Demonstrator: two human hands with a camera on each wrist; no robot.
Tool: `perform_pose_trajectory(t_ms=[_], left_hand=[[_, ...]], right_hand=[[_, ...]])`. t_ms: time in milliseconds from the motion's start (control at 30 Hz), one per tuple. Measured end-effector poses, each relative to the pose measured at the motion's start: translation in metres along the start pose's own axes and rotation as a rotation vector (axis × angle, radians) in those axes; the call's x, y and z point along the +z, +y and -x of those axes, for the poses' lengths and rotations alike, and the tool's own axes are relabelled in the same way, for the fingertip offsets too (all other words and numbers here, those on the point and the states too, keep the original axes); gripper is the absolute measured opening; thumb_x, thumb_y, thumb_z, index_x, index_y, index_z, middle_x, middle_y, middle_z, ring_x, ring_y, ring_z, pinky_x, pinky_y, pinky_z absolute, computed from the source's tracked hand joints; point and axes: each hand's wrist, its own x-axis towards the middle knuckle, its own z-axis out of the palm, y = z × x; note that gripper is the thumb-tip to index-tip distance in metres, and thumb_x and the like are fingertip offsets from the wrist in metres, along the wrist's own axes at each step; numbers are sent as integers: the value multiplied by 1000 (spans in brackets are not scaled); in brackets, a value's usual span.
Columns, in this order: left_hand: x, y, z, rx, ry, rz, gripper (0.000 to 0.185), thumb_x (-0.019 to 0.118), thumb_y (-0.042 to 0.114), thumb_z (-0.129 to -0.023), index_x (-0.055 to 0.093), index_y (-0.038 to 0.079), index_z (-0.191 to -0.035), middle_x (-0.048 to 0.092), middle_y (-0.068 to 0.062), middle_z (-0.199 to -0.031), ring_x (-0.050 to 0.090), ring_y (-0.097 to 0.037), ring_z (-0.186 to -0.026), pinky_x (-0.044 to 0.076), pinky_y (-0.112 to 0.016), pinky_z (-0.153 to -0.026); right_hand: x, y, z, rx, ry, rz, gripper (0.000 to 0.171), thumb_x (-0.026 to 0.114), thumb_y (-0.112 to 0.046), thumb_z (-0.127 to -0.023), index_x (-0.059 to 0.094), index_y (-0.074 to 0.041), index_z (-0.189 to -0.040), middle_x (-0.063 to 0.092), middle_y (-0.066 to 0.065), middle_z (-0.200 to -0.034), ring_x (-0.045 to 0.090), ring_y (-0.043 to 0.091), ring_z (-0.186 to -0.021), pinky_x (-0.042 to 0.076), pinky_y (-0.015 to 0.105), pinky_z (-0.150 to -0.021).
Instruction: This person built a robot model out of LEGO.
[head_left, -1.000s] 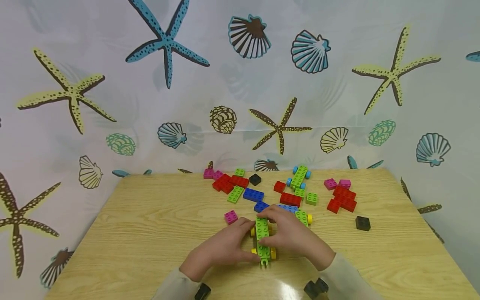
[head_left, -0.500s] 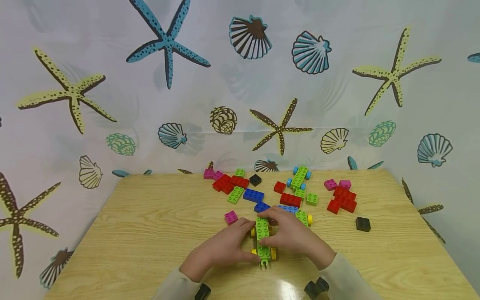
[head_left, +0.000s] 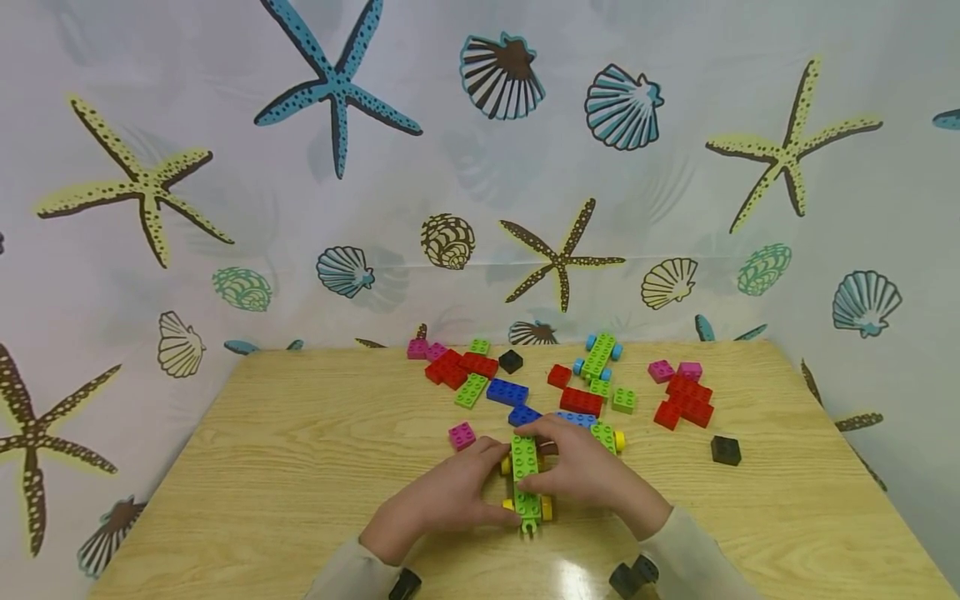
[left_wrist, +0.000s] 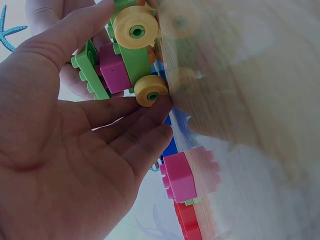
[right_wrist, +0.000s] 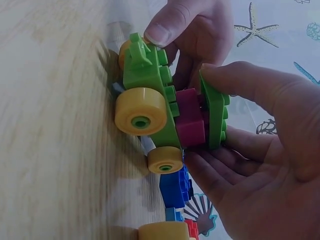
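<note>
A green wheeled toy car base [right_wrist: 142,72] with yellow wheels stands on the wooden table, its small hook end towards me. On its studs sits a magenta brick [right_wrist: 190,120], topped by a green brick [right_wrist: 216,115]. My left hand [head_left: 450,492] holds the base, thumb at the hook end and fingertips by the far wheel. From the other side my right hand [head_left: 581,471] grips the green brick, its thumb on the near end. The left wrist view shows the magenta brick [left_wrist: 114,68] between the two green pieces. The far side of the car is partly hidden by my fingers.
Beyond the right hand is another green base with yellow wheels [head_left: 604,436], partly covered. A green car base with blue wheels [head_left: 598,357] stands further back. Loose blue bricks [head_left: 507,391], red bricks [head_left: 684,398], a pink brick [head_left: 462,435] and a black brick [head_left: 725,450] lie around.
</note>
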Motion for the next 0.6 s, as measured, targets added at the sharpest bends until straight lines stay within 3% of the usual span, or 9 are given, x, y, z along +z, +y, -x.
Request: perform_pose_trajectory(t_ms=[600], left_hand=[[0,3,1,-20,-2,2,99,91,56,-91,50,6,-167,57,-9,-162,59,-29,-150,48,-55,-130]], right_hand=[[-3,-1,3,30,-13,-45,69,92,-27,-94,64,-8,-154,66,12,-153,69,38,-138,57,60,-118]])
